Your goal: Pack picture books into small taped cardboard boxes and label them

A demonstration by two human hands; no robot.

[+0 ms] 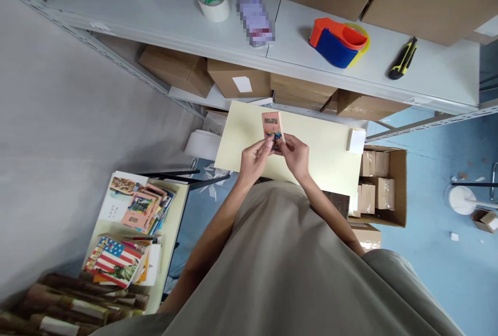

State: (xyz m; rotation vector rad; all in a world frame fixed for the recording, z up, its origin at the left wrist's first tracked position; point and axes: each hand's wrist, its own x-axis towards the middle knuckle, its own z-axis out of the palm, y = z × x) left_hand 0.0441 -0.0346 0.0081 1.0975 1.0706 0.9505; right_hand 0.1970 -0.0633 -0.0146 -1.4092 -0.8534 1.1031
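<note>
Both hands hold a small pink booklet (272, 120) upright above the pale yellow table (249, 123). Dark lettering runs across its top, with a coloured picture below; its lower part is partly covered by my fingers. My left hand (254, 157) pinches the lower left side, thumb on the front. On the lower right side, my right hand (296, 154) is closed around the edge. A small white box (356, 141) sits at the table's right end.
The grey shelf (155, 9) ahead carries a tape roll (213, 7), an orange-blue tape dispenser (336, 43) and a utility knife (403, 59). Printed books (116, 261) lie on a side table at left. A carton (399, 185) of small boxes stands at right.
</note>
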